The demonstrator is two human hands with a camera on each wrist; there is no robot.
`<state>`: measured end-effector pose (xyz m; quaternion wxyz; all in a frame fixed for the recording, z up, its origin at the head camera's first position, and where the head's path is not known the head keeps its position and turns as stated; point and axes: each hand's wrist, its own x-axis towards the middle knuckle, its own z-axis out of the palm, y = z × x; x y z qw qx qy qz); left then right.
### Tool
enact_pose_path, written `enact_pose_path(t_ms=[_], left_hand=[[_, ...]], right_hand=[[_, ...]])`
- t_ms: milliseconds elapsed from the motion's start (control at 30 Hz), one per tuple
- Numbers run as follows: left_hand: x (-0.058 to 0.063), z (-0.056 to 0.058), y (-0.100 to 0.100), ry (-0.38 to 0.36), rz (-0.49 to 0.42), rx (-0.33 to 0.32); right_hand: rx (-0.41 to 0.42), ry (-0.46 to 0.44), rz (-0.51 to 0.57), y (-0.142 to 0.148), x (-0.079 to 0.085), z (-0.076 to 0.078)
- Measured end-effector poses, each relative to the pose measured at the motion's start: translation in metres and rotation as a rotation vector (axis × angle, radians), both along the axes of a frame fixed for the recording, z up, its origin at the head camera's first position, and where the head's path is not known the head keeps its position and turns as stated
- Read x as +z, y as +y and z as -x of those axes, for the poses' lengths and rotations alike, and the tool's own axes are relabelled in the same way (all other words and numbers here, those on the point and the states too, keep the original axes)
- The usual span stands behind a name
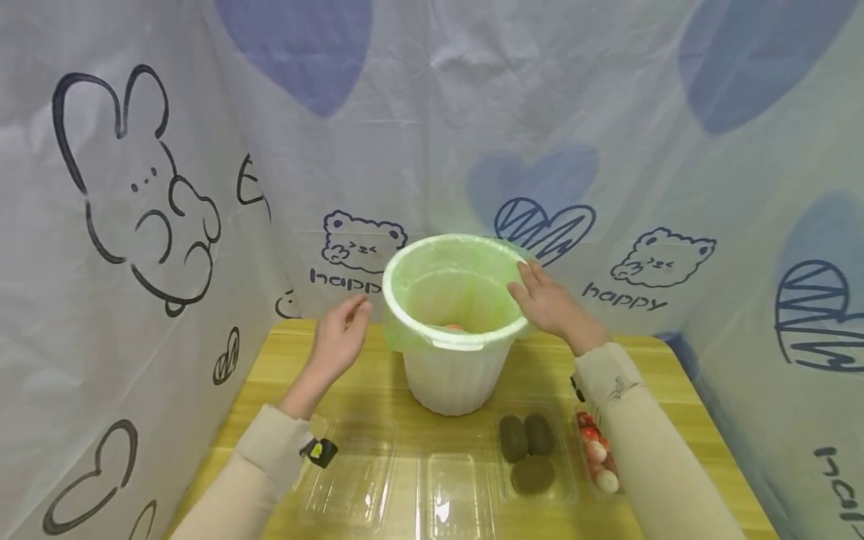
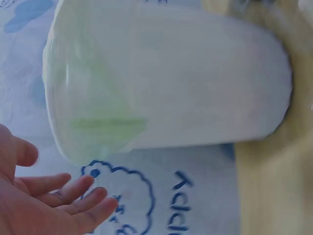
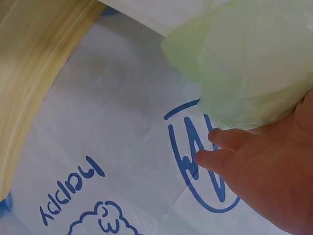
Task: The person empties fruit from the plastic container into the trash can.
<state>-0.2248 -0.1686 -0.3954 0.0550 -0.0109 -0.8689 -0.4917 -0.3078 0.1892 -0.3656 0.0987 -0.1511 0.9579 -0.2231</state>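
A white bin (image 1: pixel 455 382) with a pale green plastic bag (image 1: pixel 432 289) folded over its rim stands upright on the table. Something small and reddish (image 1: pixel 455 328) shows low inside it. My left hand (image 1: pixel 339 336) hovers to the left of the bin, apart from the rim. Its fingers are loosely extended in the left wrist view, with nothing in the palm. At the bin's right side, my right hand (image 1: pixel 550 304) touches the bag-covered rim with its fingers extended. The right wrist view shows the bag's overhang (image 3: pixel 244 63) right at those fingers.
Two clear plastic trays (image 1: pixel 351 472) (image 1: pixel 454 499) lie on the wooden table (image 1: pixel 664 397) in front. Beside them, a clear tray holds three dark brown oval fruits (image 1: pixel 533 476). Red and whitish round pieces (image 1: pixel 596 451) lie by my right sleeve. Printed sheeting (image 1: pixel 432 150) surrounds the table.
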Motion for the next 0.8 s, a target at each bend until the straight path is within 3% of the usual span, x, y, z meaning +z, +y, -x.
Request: enact_pose_path(t_ms=[167, 300, 533, 800], left_hand=[[0.015, 0.029, 0.005, 0.066, 0.112, -0.049], [0.022, 0.046, 0.013, 0.081, 0.2, -0.072], [0.031, 0.064, 0.02, 0.046, 0.281, -0.103], [0.032, 0.077, 0.025, 0.026, 0.404, -0.144]], right_hand=[[-0.002, -0.019, 0.033, 0.005, 0.0, -0.001], [-0.005, -0.01, 0.083, 0.008, -0.002, -0.002], [-0.03, 0.012, 0.144, 0.017, -0.006, -0.006], [-0.08, 0.017, 0.178, 0.041, -0.015, -0.018]])
